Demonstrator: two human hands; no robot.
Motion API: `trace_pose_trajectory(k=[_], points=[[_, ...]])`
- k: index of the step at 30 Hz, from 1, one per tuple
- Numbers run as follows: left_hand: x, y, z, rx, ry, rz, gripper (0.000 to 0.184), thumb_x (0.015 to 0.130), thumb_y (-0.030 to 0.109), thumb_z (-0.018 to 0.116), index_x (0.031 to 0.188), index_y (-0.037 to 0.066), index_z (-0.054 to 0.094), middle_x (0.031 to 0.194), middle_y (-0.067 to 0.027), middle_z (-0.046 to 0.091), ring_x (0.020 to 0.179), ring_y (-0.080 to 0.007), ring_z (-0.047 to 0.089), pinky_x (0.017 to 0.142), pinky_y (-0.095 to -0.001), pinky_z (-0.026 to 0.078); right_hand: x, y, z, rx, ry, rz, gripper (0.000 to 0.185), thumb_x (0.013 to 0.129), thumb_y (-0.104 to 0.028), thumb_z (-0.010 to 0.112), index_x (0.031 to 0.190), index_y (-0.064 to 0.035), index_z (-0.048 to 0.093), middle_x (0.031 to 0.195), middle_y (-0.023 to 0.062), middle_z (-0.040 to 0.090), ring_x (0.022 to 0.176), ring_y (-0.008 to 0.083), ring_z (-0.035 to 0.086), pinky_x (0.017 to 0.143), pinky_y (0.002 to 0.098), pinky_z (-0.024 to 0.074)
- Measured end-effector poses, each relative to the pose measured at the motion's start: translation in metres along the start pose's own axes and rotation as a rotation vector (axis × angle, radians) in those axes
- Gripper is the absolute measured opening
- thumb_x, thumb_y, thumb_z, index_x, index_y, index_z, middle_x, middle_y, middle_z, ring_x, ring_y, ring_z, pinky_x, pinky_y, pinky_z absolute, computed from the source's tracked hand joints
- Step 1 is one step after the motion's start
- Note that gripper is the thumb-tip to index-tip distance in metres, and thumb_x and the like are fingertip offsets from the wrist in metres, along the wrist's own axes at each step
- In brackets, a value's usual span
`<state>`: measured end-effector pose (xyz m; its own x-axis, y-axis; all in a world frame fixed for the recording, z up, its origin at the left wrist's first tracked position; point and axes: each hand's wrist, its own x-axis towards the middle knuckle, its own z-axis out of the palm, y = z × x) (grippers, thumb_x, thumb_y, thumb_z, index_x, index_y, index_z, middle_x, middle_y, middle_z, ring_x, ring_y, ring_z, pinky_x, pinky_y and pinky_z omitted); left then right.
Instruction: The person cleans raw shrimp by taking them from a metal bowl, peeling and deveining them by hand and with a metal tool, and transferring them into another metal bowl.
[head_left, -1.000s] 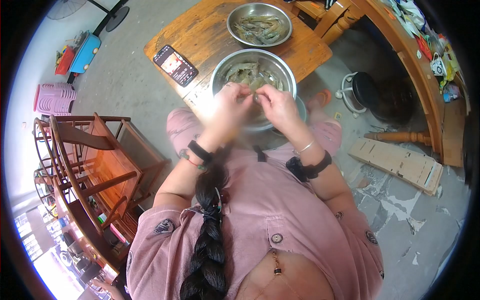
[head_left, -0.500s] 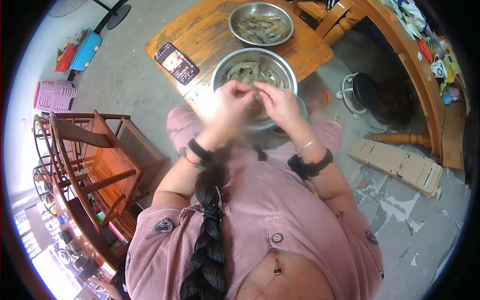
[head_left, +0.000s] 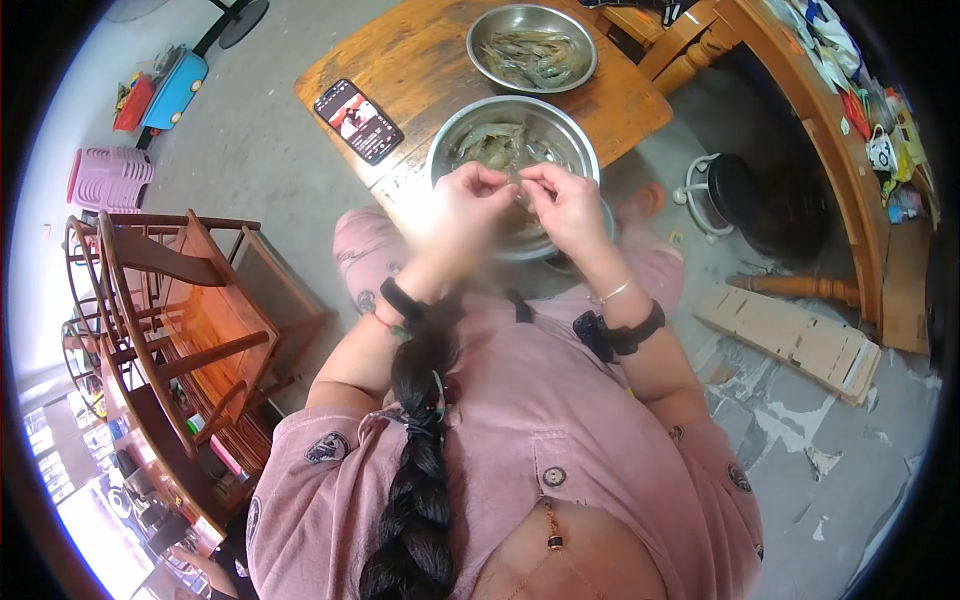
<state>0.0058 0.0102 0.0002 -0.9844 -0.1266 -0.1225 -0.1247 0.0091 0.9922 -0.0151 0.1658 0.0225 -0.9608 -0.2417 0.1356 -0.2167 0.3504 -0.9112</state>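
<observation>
My left hand (head_left: pixel 468 205) and my right hand (head_left: pixel 566 212) meet above the nearer steel bowl (head_left: pixel 436 143). Fingertips of both pinch a small greyish shrimp (head_left: pixel 516 180), mostly covered by the fingers. Raw grey-green shrimp (head_left: pixel 495 143) lie inside that bowl beneath my hands. A second, smaller steel bowl (head_left: pixel 474 60) stands farther back on the wooden table (head_left: pixel 400 60), holding more whole shrimp (head_left: pixel 530 58). Below my hands, the rim of another container (head_left: pixel 607 222) shows in part; its contents are hidden.
A phone (head_left: pixel 357 120) with a lit screen lies on the table, left of the bowls. Wooden chairs (head_left: pixel 215 310) stand at the left. On the right are a black round stool (head_left: pixel 735 190), a long cardboard box (head_left: pixel 790 340) and a wooden table frame (head_left: pixel 850 180).
Both hands stay together over the nearer bowl, still pinching the shrimp. The right fingertips have shifted slightly. The view has moved a little, and the phone's screen picture differs.
</observation>
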Motion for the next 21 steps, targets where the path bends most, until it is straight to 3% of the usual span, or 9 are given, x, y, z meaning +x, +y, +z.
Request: trace_pose_trajectory(k=[1,3,6,12,21], points=[[0.001,-0.001,0.0,-0.001,-0.003,-0.001,0.011,0.079,-0.001,0.071,0.086,-0.002,0.062,0.081,-0.0045,0.066,0.07,-0.0064,0.059,0.063,-0.0185,0.048,0.0,-0.001,0.0,0.0,0.0,-0.002,0.013,0.083,-0.004,0.062,0.094,0.001,0.065,0.076,0.0179,0.066,0.06,0.0227,0.066,0.056,0.0304,0.0502],[0.001,-0.002,-0.001,-0.003,-0.01,-0.002,0.011,0.079,-0.002,0.07,0.086,-0.002,0.062,0.081,-0.0047,0.066,0.07,-0.0066,0.06,0.063,-0.0187,0.048,0.0,-0.001,-0.001,0.114,-0.033,0.049,0.013,0.085,-0.003,0.06,0.096,0.0019,0.065,0.072,0.013,0.067,0.057,0.0124,0.062,0.052,0.0253,0.0481],[-0.001,-0.002,-0.001,0.032,-0.008,-0.016,0.012,0.079,-0.002,0.07,0.087,-0.002,0.062,0.081,-0.0048,0.066,0.071,-0.0068,0.06,0.064,-0.0189,0.049,0.001,0.005,-0.001,0.246,-0.083,0.141,0.015,0.088,-0.003,0.058,0.1,0.0025,0.063,0.073,0.0079,0.067,0.058,0.0079,0.059,0.052,0.0226,0.0472],[-0.004,0.004,-0.002,-0.098,-0.02,-0.04,0.013,0.079,-0.002,0.071,0.088,-0.002,0.061,0.081,-0.005,0.066,0.071,-0.0068,0.06,0.065,-0.0191,0.049,0.002,0.009,-0.004,0.46,-0.156,0.267,0.021,0.089,-0.003,0.056,0.109,0.0033,0.061,0.077,0.005,0.066,0.057,0.0064,0.055,0.052,0.0209,0.046],[-0.005,0.015,-0.004,-0.081,-0.041,-0.022,0.011,0.079,-0.001,0.07,0.087,-0.002,0.062,0.083,-0.004,0.065,0.071,-0.0046,0.058,0.064,-0.0183,0.048,0.003,0.011,-0.001,0.352,-0.133,0.174,0.02,0.089,-0.002,0.057,0.108,0.0026,0.064,0.082,0.0068,0.069,0.059,0.0059,0.056,0.053,0.0196,0.0468]])
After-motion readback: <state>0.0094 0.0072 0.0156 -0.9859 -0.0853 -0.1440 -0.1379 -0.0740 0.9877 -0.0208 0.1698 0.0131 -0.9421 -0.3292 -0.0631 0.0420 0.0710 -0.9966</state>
